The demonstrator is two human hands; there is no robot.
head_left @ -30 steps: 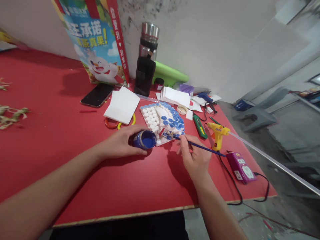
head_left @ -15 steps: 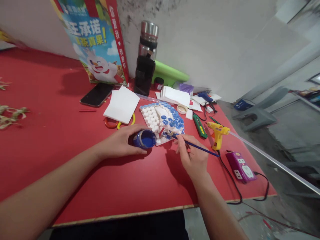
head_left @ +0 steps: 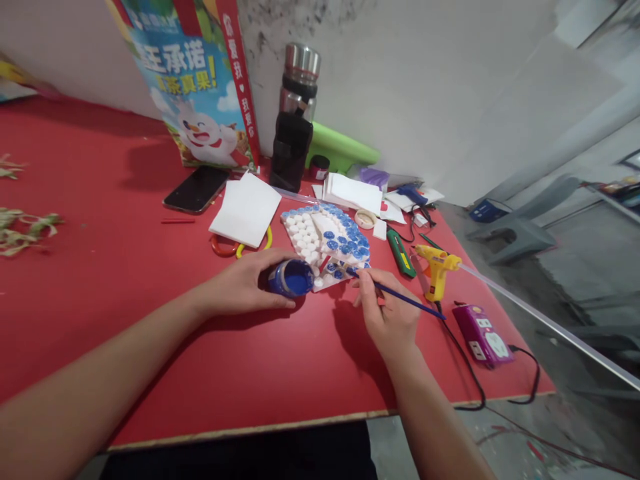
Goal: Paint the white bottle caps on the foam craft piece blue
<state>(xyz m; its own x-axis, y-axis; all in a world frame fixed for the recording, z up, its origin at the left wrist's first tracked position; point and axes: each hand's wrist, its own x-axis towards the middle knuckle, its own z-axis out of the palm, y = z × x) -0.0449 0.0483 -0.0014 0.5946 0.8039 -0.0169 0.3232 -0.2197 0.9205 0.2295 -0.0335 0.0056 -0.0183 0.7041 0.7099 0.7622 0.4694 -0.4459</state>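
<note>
Tilted towards me, a small jar of blue paint point(head_left: 295, 277) is gripped by my left hand point(head_left: 250, 283), fingers and thumb around its side. My right hand point(head_left: 390, 307) pinches a blue paintbrush point(head_left: 405, 299) like a pen. The brush tip points left, at the near edge of a craft piece point(head_left: 306, 237) covered in rounded white bumps, many of them painted blue. Whether the bristles touch the piece I cannot make out. Part of its near side lies behind the jar and my right fingers.
White paper sheets point(head_left: 246, 210) lie over red-and-yellow-handled scissors point(head_left: 223, 247). Behind stand a steel bottle point(head_left: 300, 73) and a printed bag point(head_left: 200, 100). A phone point(head_left: 197, 189) is at left. Rightward are a green cutter point(head_left: 401, 253), a yellow glue gun point(head_left: 435, 267) and a purple power strip point(head_left: 483, 333) with cords.
The brush's rear end has dipped slightly and my right hand has shifted a little. My left hand keeps its hold on the paint jar. The whole view has moved slightly.
</note>
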